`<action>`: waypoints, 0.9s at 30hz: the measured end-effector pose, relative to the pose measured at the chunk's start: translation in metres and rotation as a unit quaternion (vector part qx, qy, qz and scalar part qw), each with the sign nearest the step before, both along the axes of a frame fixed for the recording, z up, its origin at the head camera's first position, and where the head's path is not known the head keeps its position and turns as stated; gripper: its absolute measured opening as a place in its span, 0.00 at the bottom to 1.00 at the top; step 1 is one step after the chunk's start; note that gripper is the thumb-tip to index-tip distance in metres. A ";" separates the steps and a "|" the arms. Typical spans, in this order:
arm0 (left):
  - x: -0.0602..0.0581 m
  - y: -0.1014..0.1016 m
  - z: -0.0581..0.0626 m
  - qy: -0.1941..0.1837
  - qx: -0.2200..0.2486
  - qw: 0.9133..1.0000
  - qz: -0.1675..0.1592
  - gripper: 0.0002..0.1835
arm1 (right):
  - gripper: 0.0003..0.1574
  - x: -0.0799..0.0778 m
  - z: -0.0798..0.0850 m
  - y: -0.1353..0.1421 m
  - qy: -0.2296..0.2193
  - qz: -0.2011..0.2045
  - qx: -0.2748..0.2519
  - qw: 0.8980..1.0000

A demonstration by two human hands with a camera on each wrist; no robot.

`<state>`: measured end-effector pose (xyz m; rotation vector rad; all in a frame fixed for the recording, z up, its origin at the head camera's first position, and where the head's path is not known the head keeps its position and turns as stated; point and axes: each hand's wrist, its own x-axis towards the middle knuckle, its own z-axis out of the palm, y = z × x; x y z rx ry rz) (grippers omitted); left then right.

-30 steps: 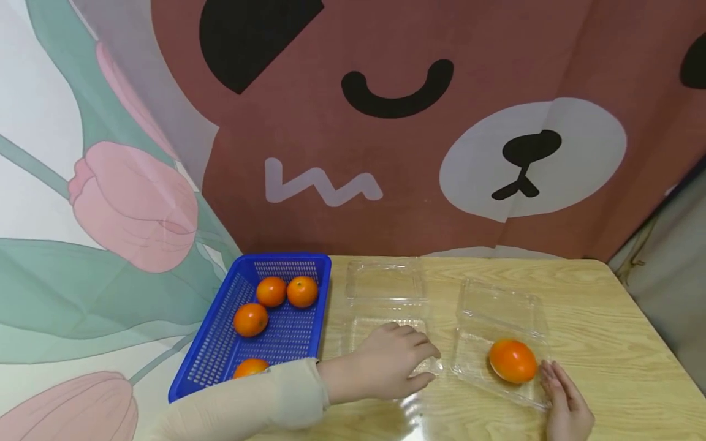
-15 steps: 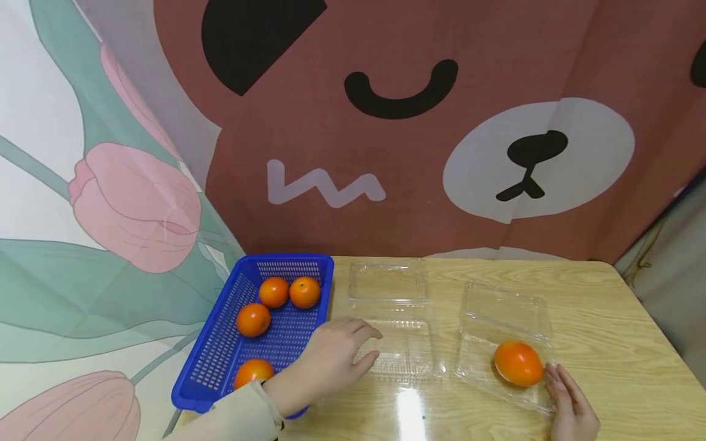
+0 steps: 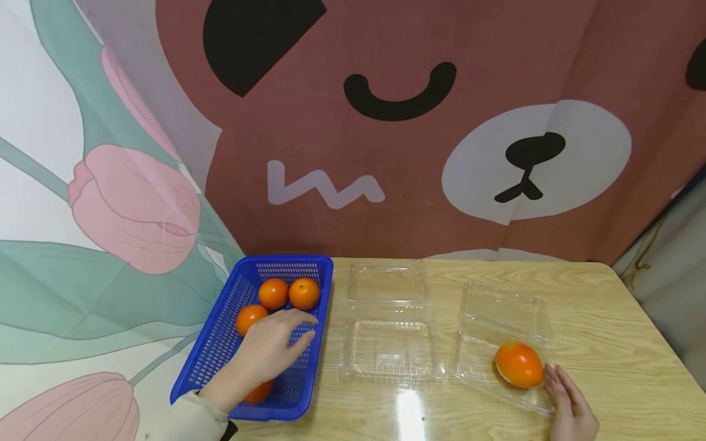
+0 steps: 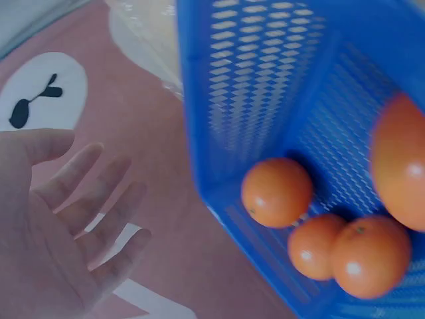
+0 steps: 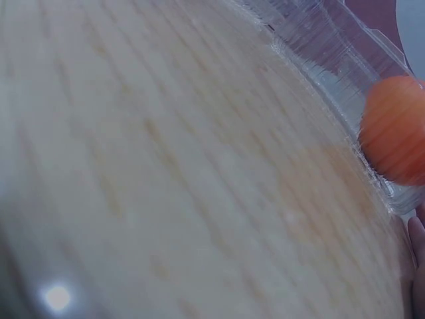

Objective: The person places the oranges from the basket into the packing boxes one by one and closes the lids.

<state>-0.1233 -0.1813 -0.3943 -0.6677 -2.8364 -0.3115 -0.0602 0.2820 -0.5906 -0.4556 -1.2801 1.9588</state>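
My left hand [image 3: 278,344] is over the blue plastic basket [image 3: 325,278], fingers spread and holding nothing. Below and behind it lie several oranges: one [image 3: 304,293] at the back right corner, another [image 3: 273,293] beside it, one [image 3: 250,318] partly hidden by the hand, one [image 3: 258,392] under the wrist. The left wrist view shows the same hand [image 4: 73,232] with its palm bare. On the right, an orange [image 3: 519,365] sits in an open clear plastic clamshell container [image 3: 477,361]. My right hand [image 3: 573,404] rests its extended fingers against that container's right edge.
A second clear clamshell container [image 3: 391,352] lies open on the wooden table [image 3: 618,343], between the basket and the first container. Behind the table hangs a cloth backdrop [image 3: 397,159] with a printed bear face.
My left hand has moved left, from over the middle container to over the basket. The right hand stays at the right container's edge, and the orange in it has not been moved.
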 end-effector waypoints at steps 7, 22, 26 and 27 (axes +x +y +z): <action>-0.004 -0.034 -0.011 -0.066 -0.067 0.995 -0.022 0.13 | 0.21 0.001 0.001 0.000 -0.011 0.001 0.009 1.000; -0.014 -0.080 -0.036 -0.322 -0.068 0.944 0.004 0.26 | 0.21 0.000 0.000 0.000 -0.017 -0.001 0.014 1.000; -0.012 -0.083 -0.041 -0.371 -0.062 0.925 0.053 0.29 | 0.21 0.001 0.000 0.000 -0.019 -0.001 0.020 1.000; -0.011 -0.084 -0.043 -0.376 -0.065 0.922 0.058 0.29 | 0.21 0.001 0.000 0.000 -0.019 -0.002 0.019 1.000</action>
